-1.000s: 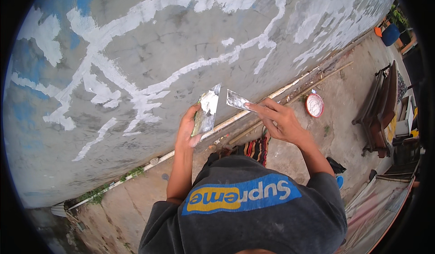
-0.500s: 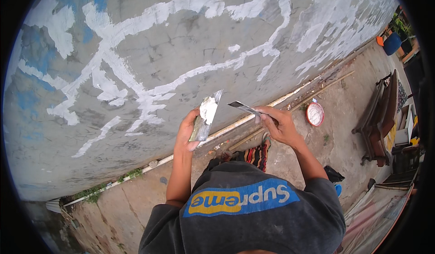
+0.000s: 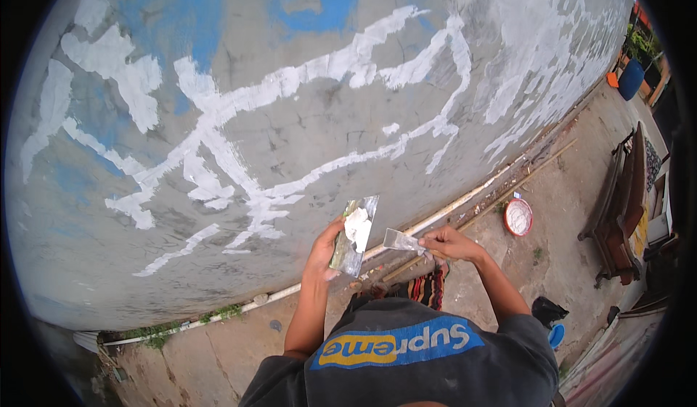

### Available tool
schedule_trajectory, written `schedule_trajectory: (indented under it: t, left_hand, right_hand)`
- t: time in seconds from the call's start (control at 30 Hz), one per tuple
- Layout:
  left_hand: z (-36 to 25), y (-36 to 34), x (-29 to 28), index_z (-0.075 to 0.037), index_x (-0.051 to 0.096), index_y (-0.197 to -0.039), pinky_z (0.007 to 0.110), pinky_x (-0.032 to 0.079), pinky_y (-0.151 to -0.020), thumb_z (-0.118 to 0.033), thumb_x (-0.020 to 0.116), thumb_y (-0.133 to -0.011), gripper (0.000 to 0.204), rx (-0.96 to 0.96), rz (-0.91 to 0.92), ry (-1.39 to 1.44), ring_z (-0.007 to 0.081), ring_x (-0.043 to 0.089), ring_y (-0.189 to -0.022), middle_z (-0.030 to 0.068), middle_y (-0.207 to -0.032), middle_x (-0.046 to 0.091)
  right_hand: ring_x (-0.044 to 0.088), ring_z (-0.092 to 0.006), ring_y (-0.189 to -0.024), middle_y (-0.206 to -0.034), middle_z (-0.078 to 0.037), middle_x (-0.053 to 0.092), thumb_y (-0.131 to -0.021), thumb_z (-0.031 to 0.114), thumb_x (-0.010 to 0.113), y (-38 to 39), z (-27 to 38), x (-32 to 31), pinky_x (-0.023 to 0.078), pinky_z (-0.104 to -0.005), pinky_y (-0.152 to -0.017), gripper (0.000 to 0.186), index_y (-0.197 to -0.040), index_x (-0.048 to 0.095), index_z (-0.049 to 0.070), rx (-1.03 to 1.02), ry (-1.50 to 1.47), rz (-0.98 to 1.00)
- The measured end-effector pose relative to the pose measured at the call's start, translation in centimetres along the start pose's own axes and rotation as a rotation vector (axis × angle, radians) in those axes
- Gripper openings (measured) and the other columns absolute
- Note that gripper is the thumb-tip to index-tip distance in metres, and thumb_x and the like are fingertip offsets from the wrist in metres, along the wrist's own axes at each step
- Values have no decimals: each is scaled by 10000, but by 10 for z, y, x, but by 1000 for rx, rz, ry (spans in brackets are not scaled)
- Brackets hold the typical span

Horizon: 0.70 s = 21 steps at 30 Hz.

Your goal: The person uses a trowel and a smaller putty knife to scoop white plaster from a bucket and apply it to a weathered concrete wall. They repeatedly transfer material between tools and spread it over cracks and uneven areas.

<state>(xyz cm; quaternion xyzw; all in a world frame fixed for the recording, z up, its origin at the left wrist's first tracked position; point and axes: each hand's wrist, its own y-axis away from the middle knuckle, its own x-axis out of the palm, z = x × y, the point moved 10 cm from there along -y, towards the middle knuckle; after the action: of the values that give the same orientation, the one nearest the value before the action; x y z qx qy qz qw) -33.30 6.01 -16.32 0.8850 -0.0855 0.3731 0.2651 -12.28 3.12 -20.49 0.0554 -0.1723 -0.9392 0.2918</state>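
My left hand (image 3: 320, 254) is closed round one edge of a flat metal plate (image 3: 351, 260). On the plate's upper part sits a lump of white putty (image 3: 356, 228). To its right, my right hand (image 3: 451, 245) grips the handle of a putty knife (image 3: 401, 241), whose broad blade points left toward the plate, a small gap apart. Both tools are held in front of a grey, cracked wall (image 3: 319, 135). White putty strokes (image 3: 290, 82) run across it in branching lines.
Blue paint (image 3: 181, 15) shows high on the wall. A pale pipe (image 3: 428, 222) runs along its foot. To the right on the concrete stand a red-rimmed bucket (image 3: 518, 217) of white putty and a brown wooden bench (image 3: 621, 211). A black bag (image 3: 548, 310) lies nearer me.
My view has tilted up, showing more of the wall's upper part. The putty knife has turned from nearly edge-on to show its flat blade. The plate faces me more broadly.
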Motion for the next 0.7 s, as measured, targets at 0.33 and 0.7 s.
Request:
schedule_trajectory:
  t: [0.33, 0.7]
  left_hand:
    - [104, -29, -18, -64, 518, -1286, 362, 508, -907, -305, 461, -1032, 354, -217, 27, -196, 184, 616, -1054, 57, -1180, 620]
    - [122, -9, 7, -100, 459, -1294, 425, 478, -971, -334, 454, -1030, 353, 58, -173, -117, 216, 584, -1119, 70, -1206, 579]
  right_hand:
    - [656, -103, -743, -893, -40, 706, -918, 143, 663, -64, -69, 13, 534, -268, -644, 154, -1004, 695, 19, -268, -701, -494]
    - [613, -109, -875, -1016, -30, 665, -882, 75, 654, -53, -73, 23, 509, -288, -771, 297, -1171, 616, 18, -446, -491, -268]
